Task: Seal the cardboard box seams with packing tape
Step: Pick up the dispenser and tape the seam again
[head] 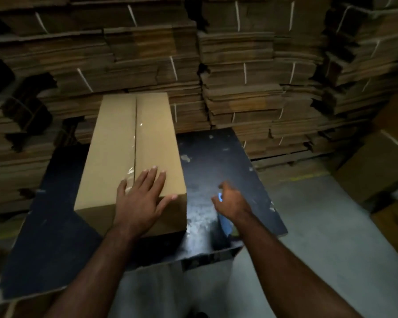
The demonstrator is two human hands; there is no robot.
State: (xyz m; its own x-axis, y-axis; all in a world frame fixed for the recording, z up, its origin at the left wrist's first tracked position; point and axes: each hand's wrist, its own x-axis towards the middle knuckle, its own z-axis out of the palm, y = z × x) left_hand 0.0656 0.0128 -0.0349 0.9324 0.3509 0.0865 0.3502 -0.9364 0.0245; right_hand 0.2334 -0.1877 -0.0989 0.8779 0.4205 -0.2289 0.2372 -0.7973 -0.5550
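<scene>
Stacks of flat cardboard (239, 65) behind a dark table (216, 161), box (129, 143) sits on it. I've got my left hand (140, 198) spread flat on the box's near end, right hand (232, 200) blurry, curled around something blue, can't tell what

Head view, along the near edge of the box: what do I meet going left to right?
Dark table → cardboard box → left hand, flat on the box → right hand holding something blue, blurred → grey floor.

Warehouse: bundled flat cardboard stacks (239, 72)
</scene>
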